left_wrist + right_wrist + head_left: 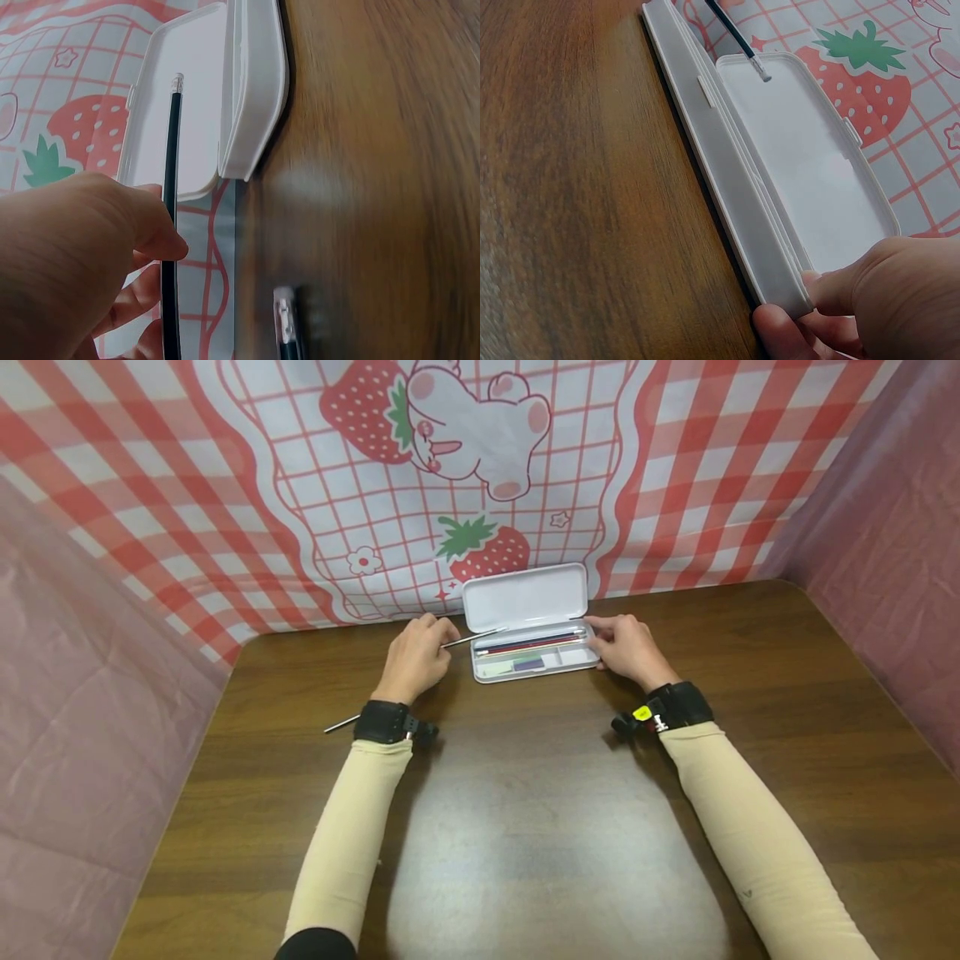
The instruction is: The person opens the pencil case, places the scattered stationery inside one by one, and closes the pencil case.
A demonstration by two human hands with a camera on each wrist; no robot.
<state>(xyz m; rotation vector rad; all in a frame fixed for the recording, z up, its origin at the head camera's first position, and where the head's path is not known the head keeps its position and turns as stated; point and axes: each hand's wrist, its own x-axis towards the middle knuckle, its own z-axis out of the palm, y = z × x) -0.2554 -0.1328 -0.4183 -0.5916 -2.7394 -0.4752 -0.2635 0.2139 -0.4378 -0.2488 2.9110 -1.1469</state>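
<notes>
My left hand (416, 656) pinches a dark pencil (172, 150) between thumb and fingers. Its metal-tipped eraser end reaches over the left side of an open white pencil case (523, 597). With thumb and fingers, my right hand (628, 647) grips the right end of the case's base (727, 172), which rests on the table. Inside the case lie several pencils (525, 646), dark and red among them, and a purple-and-green block (528, 665), perhaps an eraser. Another pencil (287, 322) lies on the table under my left wrist, partly hidden by it in the head view.
The brown wooden table (540, 827) meets a strawberry-print checked cloth (675, 527) at its back edge, close behind the raised lid. Pink cloth hangs on the left (97, 693) and right sides. Both wrists wear black camera straps.
</notes>
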